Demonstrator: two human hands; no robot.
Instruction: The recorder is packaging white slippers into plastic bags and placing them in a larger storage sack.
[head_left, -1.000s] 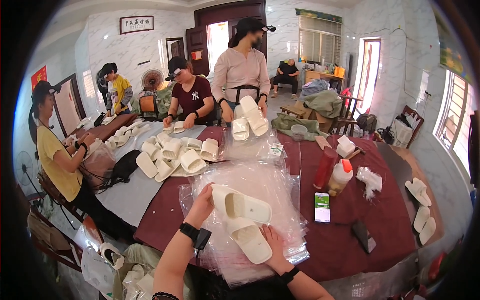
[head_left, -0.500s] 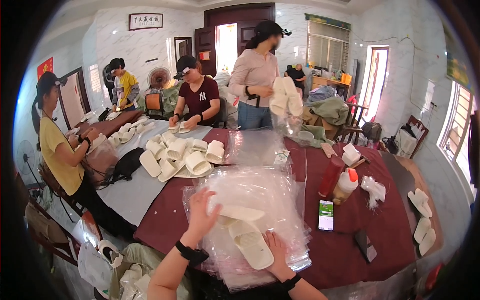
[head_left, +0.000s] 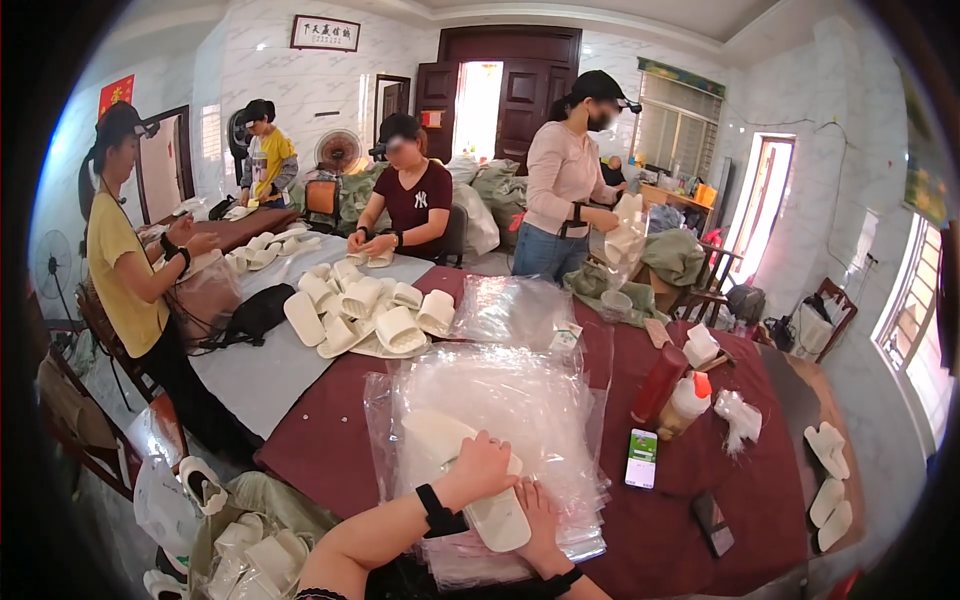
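Note:
Two cream slippers lie on a tall stack of clear plastic bags (head_left: 560, 400) in front of me. My left hand (head_left: 482, 466) is closed over the middle of the nearer slipper (head_left: 500, 522), covering its strap. The other slipper (head_left: 436, 434) points away to the left, partly hidden behind that hand. Against the near slipper's right edge, my right hand (head_left: 538, 518) rests on the bags with its fingers stretched out. Black bands circle both my wrists.
A slipper pile (head_left: 370, 312) lies beyond the bags, left. To the right are a red cylinder (head_left: 658, 384), a jar (head_left: 685, 405), a lit phone (head_left: 641, 459) and a dark phone (head_left: 714, 525). A sack of slippers (head_left: 255, 560) stands lower left. Several co-workers surround the table.
My left hand has come down from the air onto the slipper, moving right. The standing co-worker at the back has turned right and lowered the slippers. My view has shifted slightly.

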